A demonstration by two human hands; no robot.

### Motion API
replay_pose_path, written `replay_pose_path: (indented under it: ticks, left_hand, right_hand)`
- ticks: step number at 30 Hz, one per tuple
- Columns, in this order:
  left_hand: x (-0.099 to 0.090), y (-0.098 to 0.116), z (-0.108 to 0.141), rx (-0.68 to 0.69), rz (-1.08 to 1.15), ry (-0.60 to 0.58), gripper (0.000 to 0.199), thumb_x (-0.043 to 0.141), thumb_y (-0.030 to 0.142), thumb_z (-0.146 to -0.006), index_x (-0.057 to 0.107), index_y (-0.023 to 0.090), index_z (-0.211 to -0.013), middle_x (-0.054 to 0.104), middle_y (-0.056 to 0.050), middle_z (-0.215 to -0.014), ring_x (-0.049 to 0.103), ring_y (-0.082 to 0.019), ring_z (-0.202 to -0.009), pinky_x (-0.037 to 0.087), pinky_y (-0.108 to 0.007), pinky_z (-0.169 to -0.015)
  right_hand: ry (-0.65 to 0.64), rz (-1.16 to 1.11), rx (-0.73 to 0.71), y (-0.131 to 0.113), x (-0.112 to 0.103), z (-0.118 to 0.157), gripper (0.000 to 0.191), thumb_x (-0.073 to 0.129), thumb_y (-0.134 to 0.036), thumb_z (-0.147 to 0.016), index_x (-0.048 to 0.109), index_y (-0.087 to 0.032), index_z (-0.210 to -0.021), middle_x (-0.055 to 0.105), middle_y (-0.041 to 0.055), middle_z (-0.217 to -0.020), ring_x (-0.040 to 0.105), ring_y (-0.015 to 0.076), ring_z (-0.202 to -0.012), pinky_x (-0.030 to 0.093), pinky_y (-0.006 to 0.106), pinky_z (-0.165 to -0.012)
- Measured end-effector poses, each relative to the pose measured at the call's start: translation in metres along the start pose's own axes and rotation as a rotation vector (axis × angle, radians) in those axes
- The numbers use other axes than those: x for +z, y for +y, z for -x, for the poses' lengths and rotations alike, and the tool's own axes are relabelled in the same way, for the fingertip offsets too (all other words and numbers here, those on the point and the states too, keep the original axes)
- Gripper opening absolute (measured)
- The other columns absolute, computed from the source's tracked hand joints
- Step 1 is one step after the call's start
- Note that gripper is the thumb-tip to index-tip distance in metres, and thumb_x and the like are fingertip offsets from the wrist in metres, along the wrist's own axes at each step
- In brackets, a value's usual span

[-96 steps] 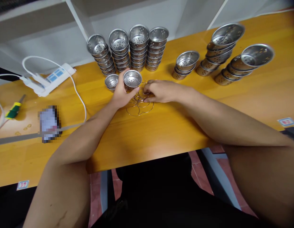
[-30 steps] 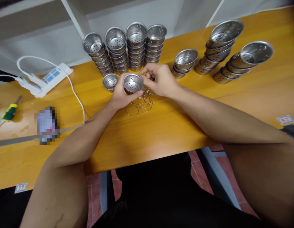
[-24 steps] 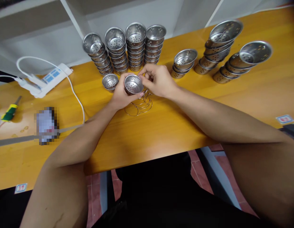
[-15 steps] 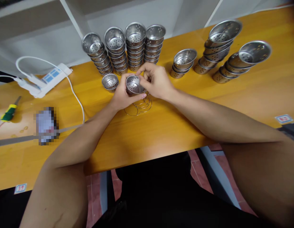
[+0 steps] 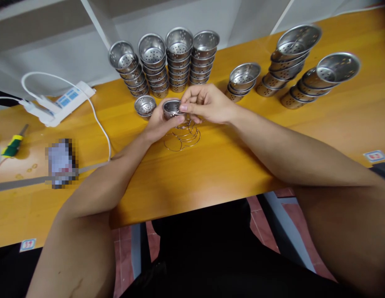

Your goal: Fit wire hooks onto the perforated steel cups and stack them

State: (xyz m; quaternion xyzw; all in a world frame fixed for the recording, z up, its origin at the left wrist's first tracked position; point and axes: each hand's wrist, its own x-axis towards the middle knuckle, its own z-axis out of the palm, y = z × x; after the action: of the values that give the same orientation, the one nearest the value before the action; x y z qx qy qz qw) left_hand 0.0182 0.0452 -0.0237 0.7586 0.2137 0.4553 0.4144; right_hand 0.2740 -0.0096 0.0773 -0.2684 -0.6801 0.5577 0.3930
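Note:
A small perforated steel cup point(image 5: 171, 107) is gripped by my left hand point(image 5: 158, 125), with the thumb along its near side and its mouth tilted up. My right hand point(image 5: 207, 103) is closed in a pinch at the cup's right rim. Whatever lies between those fingertips is too small to make out. Under and just in front of the cup, several thin wire rings point(image 5: 182, 142) lie on the table, partly hidden by my hands. Close to my left hand stands a short stack of perforated cups point(image 5: 145, 106).
Tall stacks of perforated cups point(image 5: 180, 54) line the table's back edge. More cup stacks point(image 5: 243, 78) stand to the right, some leaning point(image 5: 323, 78). At left are a white power strip point(image 5: 69, 103) with cables, a yellow-green tool point(image 5: 13, 145) and a blurred-out item point(image 5: 61, 163).
The cup has tipped, so less of its inside shows. My right hand has turned and its fingertips sit lower at the rim. The view has shifted slightly.

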Motion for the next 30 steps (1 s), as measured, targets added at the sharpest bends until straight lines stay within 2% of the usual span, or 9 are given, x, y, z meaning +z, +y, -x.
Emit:
replay_pose_path:
  ticks: [3, 7, 11, 17, 23, 26, 30]
  left_hand:
    - [0.0024, 0.0044, 0.0013, 0.012, 0.036, -0.028, 0.095, 0.111, 0.085, -0.095, 0.071, 0.032, -0.162, 0.088, -0.008, -0.144, 0.092, -0.031, -0.136, 0.077, -0.056, -0.129]
    - [0.0046, 0.0056, 0.0013, 0.012, 0.031, -0.059, 0.089, 0.107, 0.081, -0.102, 0.067, 0.03, -0.163, 0.091, -0.009, -0.136, 0.094, -0.034, -0.136, 0.075, -0.063, -0.134]
    - [0.0035, 0.0006, 0.0016, 0.02, 0.044, -0.063, 0.09, 0.108, 0.079, -0.102, 0.066, 0.03, -0.165, 0.092, -0.009, -0.135, 0.096, -0.034, -0.132, 0.077, -0.063, -0.132]
    - [0.0016, -0.0014, 0.0035, 0.022, 0.011, -0.045, 0.093, 0.108, 0.081, -0.102, 0.066, 0.031, -0.168, 0.089, -0.01, -0.141, 0.092, -0.033, -0.139, 0.074, -0.061, -0.134]
    - [0.0022, 0.0034, 0.0054, 0.022, -0.017, -0.029, 0.092, 0.104, 0.085, -0.103, 0.065, 0.031, -0.168, 0.087, -0.01, -0.137, 0.09, -0.033, -0.134, 0.075, -0.061, -0.13]
    - [0.0019, 0.0056, 0.0054, 0.02, -0.021, -0.027, 0.091, 0.104, 0.085, -0.103, 0.065, 0.032, -0.166, 0.086, -0.011, -0.141, 0.089, -0.033, -0.136, 0.074, -0.06, -0.131]
    - [0.0016, 0.0065, 0.0042, 0.008, -0.035, -0.012, 0.094, 0.106, 0.084, -0.101, 0.064, 0.032, -0.166, 0.083, -0.011, -0.155, 0.085, -0.035, -0.149, 0.071, -0.059, -0.138]
  right_hand:
    - [0.038, -0.01, 0.028, 0.0016, 0.0035, 0.0002, 0.085, 0.116, -0.097, -0.084, 0.071, -0.029, -0.106, 0.073, -0.0044, -0.071, 0.06, 0.0137, -0.056, 0.048, 0.027, -0.046]
    - [0.048, -0.029, 0.04, -0.0013, 0.0057, 0.0015, 0.086, 0.118, -0.096, -0.081, 0.069, -0.029, -0.104, 0.074, -0.0041, -0.071, 0.063, 0.0148, -0.057, 0.053, 0.029, -0.048]
    - [0.048, -0.028, 0.053, -0.003, 0.0054, 0.0016, 0.086, 0.122, -0.092, -0.078, 0.068, -0.03, -0.104, 0.073, -0.0045, -0.07, 0.065, 0.0162, -0.058, 0.057, 0.03, -0.05]
    - [0.038, -0.016, 0.057, -0.0024, 0.0038, 0.0017, 0.085, 0.122, -0.091, -0.078, 0.07, -0.029, -0.105, 0.074, -0.003, -0.073, 0.068, 0.018, -0.06, 0.061, 0.033, -0.053]
    - [0.013, 0.009, 0.042, 0.0006, 0.0026, 0.0017, 0.083, 0.121, -0.091, -0.081, 0.073, -0.028, -0.105, 0.074, -0.0016, -0.075, 0.068, 0.0183, -0.064, 0.059, 0.031, -0.055]
    - [0.007, 0.031, 0.022, 0.0021, 0.0027, 0.0023, 0.081, 0.116, -0.094, -0.085, 0.075, -0.027, -0.106, 0.075, 0.0005, -0.078, 0.067, 0.0183, -0.065, 0.058, 0.032, -0.056]
    - [0.098, 0.12, -0.014, 0.0059, 0.0024, 0.003, 0.082, 0.115, -0.096, -0.085, 0.079, -0.028, -0.114, 0.077, 0.0033, -0.091, 0.067, 0.0204, -0.073, 0.057, 0.035, -0.06]
